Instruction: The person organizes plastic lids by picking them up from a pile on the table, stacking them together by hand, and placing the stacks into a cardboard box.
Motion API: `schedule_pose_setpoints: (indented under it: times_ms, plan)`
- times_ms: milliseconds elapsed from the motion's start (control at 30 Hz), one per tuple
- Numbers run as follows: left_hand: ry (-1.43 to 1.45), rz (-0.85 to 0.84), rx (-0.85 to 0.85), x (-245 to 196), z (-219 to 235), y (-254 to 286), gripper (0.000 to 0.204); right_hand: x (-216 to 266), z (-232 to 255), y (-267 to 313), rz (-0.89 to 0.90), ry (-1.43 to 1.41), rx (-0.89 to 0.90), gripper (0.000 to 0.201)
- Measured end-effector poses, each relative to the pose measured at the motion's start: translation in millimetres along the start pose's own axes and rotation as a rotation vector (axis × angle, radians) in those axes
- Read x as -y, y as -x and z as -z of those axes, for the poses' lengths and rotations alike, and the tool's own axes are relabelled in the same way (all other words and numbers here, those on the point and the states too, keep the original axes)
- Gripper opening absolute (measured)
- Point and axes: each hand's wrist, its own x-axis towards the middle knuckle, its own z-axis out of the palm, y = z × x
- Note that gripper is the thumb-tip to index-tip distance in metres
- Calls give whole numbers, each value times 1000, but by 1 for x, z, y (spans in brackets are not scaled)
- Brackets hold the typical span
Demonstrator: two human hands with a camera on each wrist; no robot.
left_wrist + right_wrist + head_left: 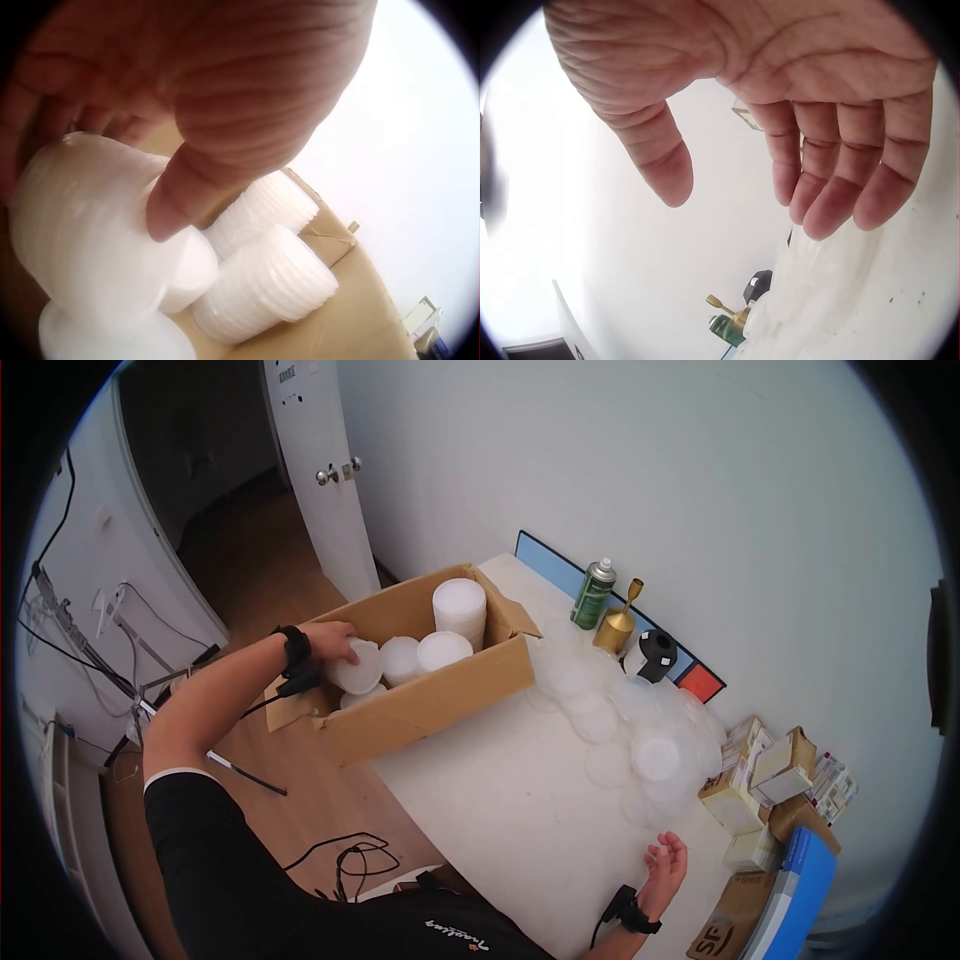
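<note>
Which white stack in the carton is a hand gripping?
The stack at the left end of the carton in the head view, partly hiding a white piece: the left hand grips it; the others are unheld.

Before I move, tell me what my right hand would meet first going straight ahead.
Your right hand would probably first meet the pile of round plastic pieces, though the hand's height is unclear.

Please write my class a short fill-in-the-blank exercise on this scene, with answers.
1. The left hand grips a white stack at a box made of ____.
2. The ____ hand holds nothing.
3. The main colour of the spray can is ____.

Missing words: cardboard; right; green.
</note>
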Motion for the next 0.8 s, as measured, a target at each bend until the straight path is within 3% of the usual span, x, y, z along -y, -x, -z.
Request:
schedule_pose_setpoints:
  times_ms: [100,200,233,367,500,600,700,800]
  plan:
    - [-153,-283,-159,25,7,-18,66,-7,3,-4,-8,24,15,36]
    - [302,-201,-125,4,19,17,64,-9,1,-5,-17,24,15,35]
    - [549,-229,-92,9,13,8,62,-9,0,-5,-22,22,10,35]
    - [1205,-48,153,11,-5,-10,58,-11,1,-6,-32,22,-1,36]
    - [1268,-8,192,6,-18,-25,55,-12,5,-3,-22,25,17,35]
    - [1315,-80,168,2,-24,-41,57,-22,16,-3,1,25,-8,35]
    - [1209,-337,258,16,-27,-68,64,-16,22,2,33,-18,-8,36]
    - [1022,-662,507,18,-28,-123,71,-13,27,7,131,13,-42,36]
